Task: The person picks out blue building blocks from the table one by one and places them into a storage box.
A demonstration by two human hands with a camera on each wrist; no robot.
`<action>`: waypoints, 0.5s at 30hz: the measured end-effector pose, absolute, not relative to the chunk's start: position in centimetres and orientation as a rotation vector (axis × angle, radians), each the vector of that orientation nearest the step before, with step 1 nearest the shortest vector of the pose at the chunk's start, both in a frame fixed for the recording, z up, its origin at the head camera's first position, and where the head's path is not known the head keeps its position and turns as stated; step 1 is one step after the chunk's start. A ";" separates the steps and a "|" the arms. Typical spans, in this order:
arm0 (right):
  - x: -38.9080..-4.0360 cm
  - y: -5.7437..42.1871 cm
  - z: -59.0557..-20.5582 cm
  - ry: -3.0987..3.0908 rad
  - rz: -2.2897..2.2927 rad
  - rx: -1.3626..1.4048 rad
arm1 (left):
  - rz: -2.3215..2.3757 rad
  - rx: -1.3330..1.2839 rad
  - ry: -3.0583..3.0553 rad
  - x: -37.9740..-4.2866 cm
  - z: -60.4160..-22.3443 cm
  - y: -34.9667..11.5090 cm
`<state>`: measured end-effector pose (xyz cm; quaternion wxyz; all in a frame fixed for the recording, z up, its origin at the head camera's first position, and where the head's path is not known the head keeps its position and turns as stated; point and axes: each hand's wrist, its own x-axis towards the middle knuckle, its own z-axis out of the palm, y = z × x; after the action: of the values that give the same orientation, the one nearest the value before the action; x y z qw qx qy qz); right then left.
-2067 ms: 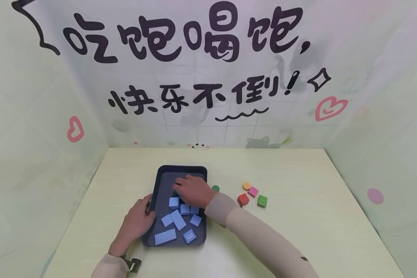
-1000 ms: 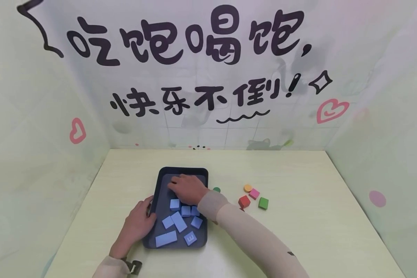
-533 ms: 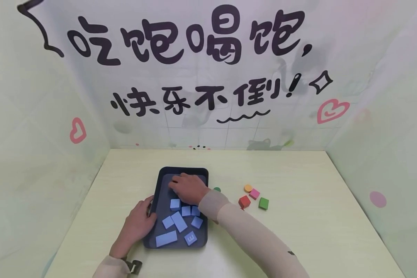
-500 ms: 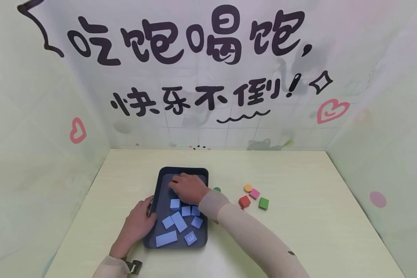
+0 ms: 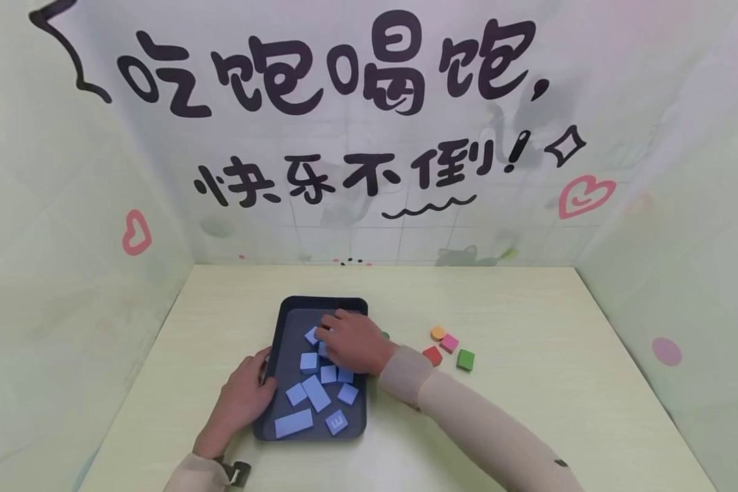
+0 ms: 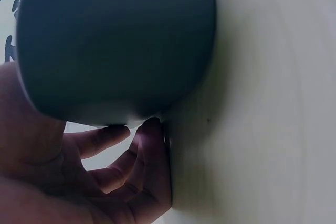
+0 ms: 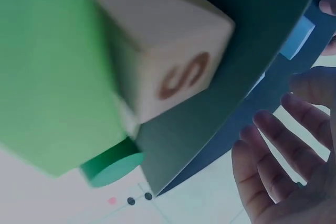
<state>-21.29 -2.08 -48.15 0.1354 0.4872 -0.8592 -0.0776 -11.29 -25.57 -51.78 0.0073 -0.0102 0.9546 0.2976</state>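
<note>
My left hand [image 5: 244,389] grips the left side of a dark tray [image 5: 292,329], thumb over its rim. In the left wrist view its other fingertips touch the tray's outer wall [image 6: 115,51]. Over the tray's far right part hovers my right hand [image 5: 358,342]. The right wrist view shows that hand's fingers loosely bent with nothing between them. A light blue block [image 5: 311,335] lies just left of its fingertips, partly covered. Several more lie nearer me, among them a long block [image 5: 293,424] and a cube marked E [image 5: 336,422].
Right of the tray lie a yellow disc [image 5: 437,333], a pink block [image 5: 449,343], a red block [image 5: 432,355] and a green block [image 5: 465,360]. A green round piece [image 7: 113,166] and a wooden S cube [image 7: 173,56] stand beside the tray's right wall.
Over the last half second my right hand has moved right, away from a blue block at the tray's far end that it had covered. The left hand stays on the tray.
</note>
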 end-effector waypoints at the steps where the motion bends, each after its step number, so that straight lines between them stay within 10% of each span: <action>1: -21.1 -1.6 -48.0 -2.490 -0.221 1.411 | 0.928 -0.027 2.984 -11.4 -51.8 -25.5; 15: -15.5 7.6 -47.4 -2.564 0.119 1.326 | 0.912 -0.029 2.992 -11.6 -51.8 -25.9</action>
<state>-15.47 7.65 -47.41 0.1257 0.4553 -0.8805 0.0409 -11.58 -25.88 -51.80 0.0066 -0.0093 0.9565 0.2915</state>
